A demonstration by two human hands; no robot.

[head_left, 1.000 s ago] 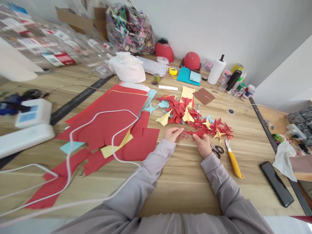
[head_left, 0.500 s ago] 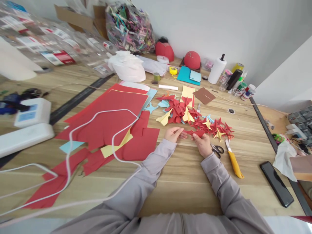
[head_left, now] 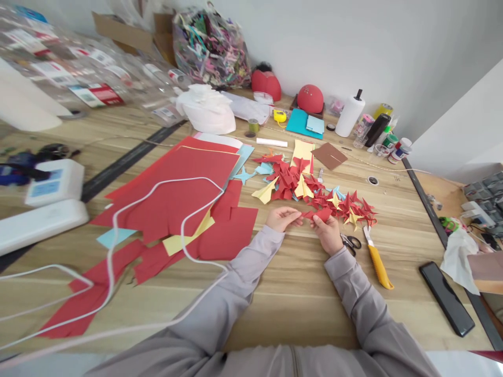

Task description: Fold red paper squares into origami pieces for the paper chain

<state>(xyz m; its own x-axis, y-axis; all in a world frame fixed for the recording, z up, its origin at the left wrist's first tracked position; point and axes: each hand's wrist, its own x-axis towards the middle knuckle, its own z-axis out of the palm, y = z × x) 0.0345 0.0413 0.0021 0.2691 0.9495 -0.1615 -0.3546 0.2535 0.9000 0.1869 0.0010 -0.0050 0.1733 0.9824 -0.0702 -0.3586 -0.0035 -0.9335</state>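
A small folded piece of red paper [head_left: 323,213] is held between my two hands over the table. My left hand [head_left: 282,218] pinches its left tip between thumb and fingers. Its right part is gripped by my right hand [head_left: 328,232], thumb on the near side. Just beyond my hands lies a heap of folded red paper pieces [head_left: 286,180], with yellow folded pieces [head_left: 303,187] and blue ones [head_left: 244,176] among them. Black-handled scissors [head_left: 351,243] lie beside my right wrist, partly hidden, and a yellow utility knife [head_left: 378,262] rests further right.
Large red sheets [head_left: 188,178] and cut strips cover the left, crossed by a white cord [head_left: 184,230]. A black phone [head_left: 447,297] lies at the right edge. Along the back stand a white bottle [head_left: 350,116], a red pincushion [head_left: 310,98] and a yellow tape measure [head_left: 279,115].
The left end of the red paper has drawn slightly right, and more of the folded piece shows above my right thumb. Both hands keep their pinch; the view has shifted a little.
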